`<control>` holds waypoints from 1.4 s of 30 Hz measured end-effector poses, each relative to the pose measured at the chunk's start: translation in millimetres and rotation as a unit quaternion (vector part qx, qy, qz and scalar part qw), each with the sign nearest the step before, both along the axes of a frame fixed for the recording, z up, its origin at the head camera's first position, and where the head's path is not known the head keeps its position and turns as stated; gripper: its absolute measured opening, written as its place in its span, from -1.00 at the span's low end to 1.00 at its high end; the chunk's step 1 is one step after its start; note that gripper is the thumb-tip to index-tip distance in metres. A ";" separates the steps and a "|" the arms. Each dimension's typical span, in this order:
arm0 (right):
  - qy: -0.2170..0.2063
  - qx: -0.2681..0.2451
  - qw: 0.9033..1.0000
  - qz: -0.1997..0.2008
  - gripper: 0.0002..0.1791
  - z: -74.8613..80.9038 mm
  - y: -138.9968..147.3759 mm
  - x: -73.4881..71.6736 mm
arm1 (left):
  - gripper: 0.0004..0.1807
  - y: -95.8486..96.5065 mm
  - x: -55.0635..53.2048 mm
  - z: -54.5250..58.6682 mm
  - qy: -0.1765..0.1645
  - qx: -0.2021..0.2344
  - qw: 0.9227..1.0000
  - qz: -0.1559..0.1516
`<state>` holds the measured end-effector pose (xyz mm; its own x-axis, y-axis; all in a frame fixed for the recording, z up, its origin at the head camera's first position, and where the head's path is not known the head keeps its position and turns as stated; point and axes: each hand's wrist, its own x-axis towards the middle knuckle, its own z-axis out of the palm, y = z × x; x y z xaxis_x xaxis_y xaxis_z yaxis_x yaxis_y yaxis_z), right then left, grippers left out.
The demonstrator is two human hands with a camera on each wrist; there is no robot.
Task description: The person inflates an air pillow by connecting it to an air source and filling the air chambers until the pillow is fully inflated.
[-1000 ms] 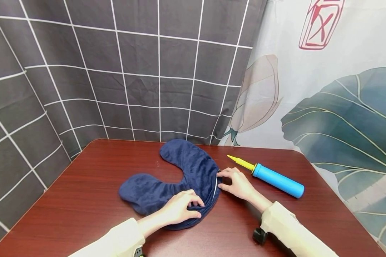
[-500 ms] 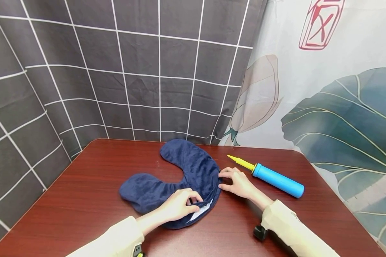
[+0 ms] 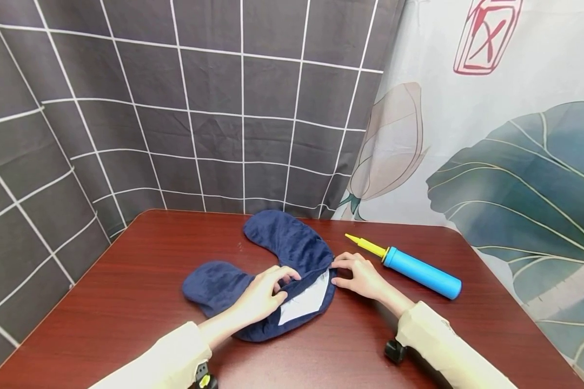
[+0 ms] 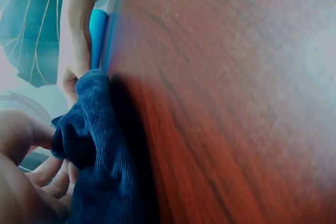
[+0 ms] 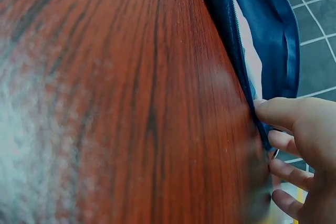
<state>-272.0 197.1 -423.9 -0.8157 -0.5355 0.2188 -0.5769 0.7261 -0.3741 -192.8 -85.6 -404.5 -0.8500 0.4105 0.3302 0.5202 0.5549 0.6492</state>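
Observation:
A navy U-shaped neck pillow cover (image 3: 299,243) lies on the table, its zippered outer edge gaping toward me. White material (image 3: 305,301) shows inside the opening. My left hand (image 3: 265,292) pinches the upper flap of the opening between thumb and fingers and holds it lifted; the left wrist view shows the thumb and fingers around the navy cloth (image 4: 107,145). At the right end of the opening my right hand (image 3: 360,275) pinches the edge of the cover. In the right wrist view its thumb presses by the zipper (image 5: 237,30), with the white strip beside it.
A hand pump (image 3: 420,273) with a blue barrel and yellow nozzle lies right of the cover, close beyond my right hand. The reddish-brown table (image 3: 141,270) ends at a dark grid-patterned curtain (image 3: 214,135) and a white floral curtain (image 3: 399,129).
My left hand has drawn the upper flap back, away from the near edge and slightly left. The opening has widened and much more white shows. My right hand stays at the same corner.

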 end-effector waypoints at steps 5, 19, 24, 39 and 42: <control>-0.007 -0.001 1.000 0.000 -0.67 1.5 -0.5 1.1 | -0.50 -6.0 -4.1 0.6 0.023 0.009 1.000 -0.016; -0.016 0.006 1.000 0.007 -0.62 3.3 -1.3 2.6 | -0.49 -21.0 -10.2 -2.9 0.083 -0.065 0.994 0.036; -0.015 0.005 1.000 0.009 -0.62 3.5 -1.6 2.3 | -0.51 -21.9 -9.9 -2.1 0.067 -0.083 0.993 0.052; -0.023 0.009 1.000 0.005 -0.62 3.6 -0.9 1.0 | -0.87 -12.6 -33.4 9.4 0.045 -0.137 0.989 0.019; -0.022 0.010 1.000 0.006 -0.62 4.5 -1.6 1.6 | -0.78 -12.8 -35.2 7.7 0.023 -0.137 0.990 0.006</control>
<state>-270.5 195.5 -419.4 -0.8172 -0.5498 0.1727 -0.5699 0.7263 -0.3843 -228.0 -98.4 -396.8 -0.8423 0.4798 0.2457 0.5376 0.7135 0.4494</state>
